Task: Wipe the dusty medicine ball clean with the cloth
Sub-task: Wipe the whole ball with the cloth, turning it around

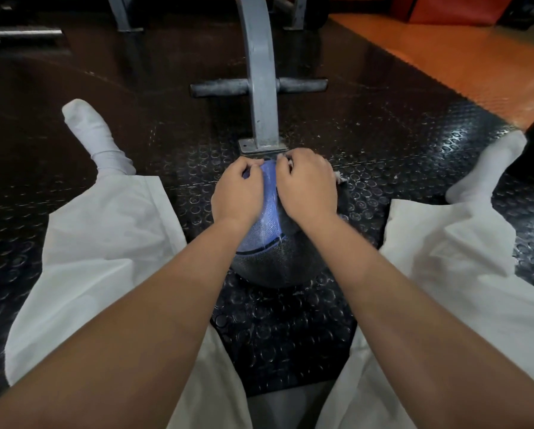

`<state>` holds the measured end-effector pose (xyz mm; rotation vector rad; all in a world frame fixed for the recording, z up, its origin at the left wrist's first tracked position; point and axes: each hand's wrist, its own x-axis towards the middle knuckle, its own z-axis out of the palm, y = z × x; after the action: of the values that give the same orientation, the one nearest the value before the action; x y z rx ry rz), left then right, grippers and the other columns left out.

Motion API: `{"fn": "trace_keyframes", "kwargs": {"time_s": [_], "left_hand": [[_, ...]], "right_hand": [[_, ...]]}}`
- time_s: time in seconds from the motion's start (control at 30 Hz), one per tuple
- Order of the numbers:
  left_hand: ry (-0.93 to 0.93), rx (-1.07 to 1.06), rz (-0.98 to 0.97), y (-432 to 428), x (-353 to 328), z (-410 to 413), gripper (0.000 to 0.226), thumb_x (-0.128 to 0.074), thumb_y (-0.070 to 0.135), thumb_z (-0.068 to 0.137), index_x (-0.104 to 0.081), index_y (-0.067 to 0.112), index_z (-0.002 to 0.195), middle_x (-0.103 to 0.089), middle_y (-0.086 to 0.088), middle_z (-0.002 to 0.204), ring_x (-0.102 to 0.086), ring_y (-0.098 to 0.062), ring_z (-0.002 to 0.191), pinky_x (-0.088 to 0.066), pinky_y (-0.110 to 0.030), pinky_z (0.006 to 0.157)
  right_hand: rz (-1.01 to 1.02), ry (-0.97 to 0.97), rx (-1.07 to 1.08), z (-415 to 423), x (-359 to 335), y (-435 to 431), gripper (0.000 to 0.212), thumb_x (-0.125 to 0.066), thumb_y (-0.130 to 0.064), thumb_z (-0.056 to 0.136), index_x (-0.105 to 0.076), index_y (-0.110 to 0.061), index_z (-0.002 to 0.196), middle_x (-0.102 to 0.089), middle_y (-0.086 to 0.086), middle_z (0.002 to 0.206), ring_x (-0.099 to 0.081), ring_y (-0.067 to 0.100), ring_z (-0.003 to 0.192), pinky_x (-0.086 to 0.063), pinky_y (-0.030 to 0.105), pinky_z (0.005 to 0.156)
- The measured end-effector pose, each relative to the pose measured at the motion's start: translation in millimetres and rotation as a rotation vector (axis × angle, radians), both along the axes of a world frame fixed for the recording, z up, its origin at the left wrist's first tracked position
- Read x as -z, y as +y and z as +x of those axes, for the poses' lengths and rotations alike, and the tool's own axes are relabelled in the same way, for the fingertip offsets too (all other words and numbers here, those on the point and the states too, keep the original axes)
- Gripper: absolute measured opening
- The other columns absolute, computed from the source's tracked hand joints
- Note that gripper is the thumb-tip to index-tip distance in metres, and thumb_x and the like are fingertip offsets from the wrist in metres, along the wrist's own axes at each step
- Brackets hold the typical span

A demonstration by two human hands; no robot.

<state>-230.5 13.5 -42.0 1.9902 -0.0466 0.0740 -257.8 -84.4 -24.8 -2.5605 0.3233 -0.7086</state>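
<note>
At frame centre, on the studded floor (290,335), sits the medicine ball (268,258). The left grip (237,190) clasps its far top, likely steadying it; the right grip (305,184) clenches the white cloth (339,176) against it for wiping.

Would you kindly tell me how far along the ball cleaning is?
Midway, by the look of it. The medicine ball has a fairly clean-looking blue panel, but its black lower part shows grey dust. The right hand holds a white cloth on top while the left hand steadies the ball. Lower and hidden sides remain.
</note>
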Motion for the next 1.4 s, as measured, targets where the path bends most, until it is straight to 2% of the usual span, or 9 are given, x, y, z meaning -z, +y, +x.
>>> {"fn": "trace_keyframes", "kwargs": {"time_s": [0.2,0.37,0.57,0.67,0.77,0.87,1.03,1.2,1.4], "left_hand": [[-0.002,0.061,-0.031,1.6,-1.4,-4.6,0.025,-0.042,0.029,0.098,-0.059,0.039,0.082,-0.061,0.026,0.107,-0.057,-0.005,0.103,-0.046,-0.033,0.092],[-0.035,0.070,0.009,-5.9,-1.5,-15.7,0.023,-0.041,0.034,0.099,-0.063,0.039,0.097,-0.060,0.025,0.116,-0.057,-0.007,0.105,-0.045,-0.039,0.098],[-0.109,0.042,0.151,-23.2,-6.3,-23.5,0.029,-0.039,0.030,0.100,-0.065,0.030,0.113,-0.060,0.017,0.124,-0.055,-0.011,0.111,-0.040,-0.042,0.103],[-0.138,0.058,0.176,-28.0,-7.1,-27.2,0.029,-0.040,0.029,0.100,-0.066,0.028,0.114,-0.061,0.014,0.125,-0.054,-0.012,0.115,-0.038,-0.038,0.103],[-0.174,0.063,0.175,-28.8,-7.5,-31.7,0.027,-0.043,0.027,0.099,-0.067,0.027,0.110,-0.062,0.014,0.123,-0.054,-0.010,0.115,-0.038,-0.037,0.103],[-0.233,0.090,0.170,-27.2,-2.4,-37.3,0.026,-0.045,0.025,0.099,-0.068,0.027,0.111,-0.064,0.013,0.122,-0.055,-0.009,0.117,-0.039,-0.038,0.105],[-0.246,0.068,0.154,-25.2,0.8,-41.9,0.023,-0.048,0.028,0.099,-0.068,0.026,0.110,-0.064,0.013,0.119,-0.055,-0.009,0.114,-0.040,-0.041,0.103],[-0.124,0.063,0.115,-23.4,-6.3,-24.1,0.018,-0.045,0.028,0.097,-0.063,0.028,0.093,-0.064,0.011,0.109,-0.058,-0.016,0.102,-0.045,-0.045,0.093],[-0.069,0.272,0.182,-20.4,-11.0,-12.4,0.036,-0.035,0.025,0.102,-0.063,0.028,0.125,-0.056,0.008,0.134,-0.051,-0.013,0.121,-0.041,-0.035,0.103]], "right_hand": [[-0.213,-0.239,-0.107,-64.2,53.5,6.7,0.040,-0.042,-0.026,0.086,-0.062,-0.016,0.119,-0.057,-0.001,0.133,-0.041,0.023,0.131,-0.025,0.046,0.106],[0.509,-0.283,0.099,-69.8,65.5,-17.0,0.042,-0.038,-0.036,0.093,-0.059,-0.018,0.124,-0.050,-0.001,0.138,-0.035,0.022,0.136,-0.023,0.039,0.115],[1.156,-0.169,0.263,-70.6,48.8,-34.5,0.022,-0.035,-0.030,0.103,-0.055,-0.032,0.110,-0.056,-0.016,0.104,-0.052,0.003,0.097,-0.038,0.015,0.081],[0.860,-0.205,0.301,-69.4,51.1,-28.5,0.034,-0.035,-0.032,0.101,-0.059,-0.024,0.125,-0.056,-0.004,0.129,-0.048,0.014,0.119,-0.031,0.032,0.107],[0.467,-0.221,0.176,-62.8,43.2,-22.3,0.041,-0.034,-0.037,0.092,-0.064,-0.025,0.117,-0.056,-0.007,0.131,-0.044,0.012,0.125,-0.019,0.020,0.104],[0.212,0.000,0.086,-46.5,21.9,-26.4,0.038,-0.035,-0.042,0.095,-0.062,-0.032,0.119,-0.051,-0.014,0.136,-0.041,0.018,0.125,-0.027,0.035,0.107],[0.175,0.132,0.005,-31.8,2.8,-29.8,0.035,-0.038,-0.046,0.098,-0.062,-0.030,0.118,-0.051,-0.012,0.135,-0.041,0.025,0.124,-0.031,0.045,0.106],[0.055,-0.186,-0.059,-71.8,29.5,-12.2,0.034,-0.044,-0.039,0.093,-0.071,-0.026,0.108,-0.061,-0.009,0.121,-0.047,0.027,0.114,-0.040,0.048,0.096],[0.019,-0.292,-0.086,-73.8,39.4,-15.8,0.029,-0.050,-0.034,0.089,-0.074,-0.025,0.102,-0.064,-0.005,0.116,-0.053,0.031,0.110,-0.044,0.051,0.092]]}}
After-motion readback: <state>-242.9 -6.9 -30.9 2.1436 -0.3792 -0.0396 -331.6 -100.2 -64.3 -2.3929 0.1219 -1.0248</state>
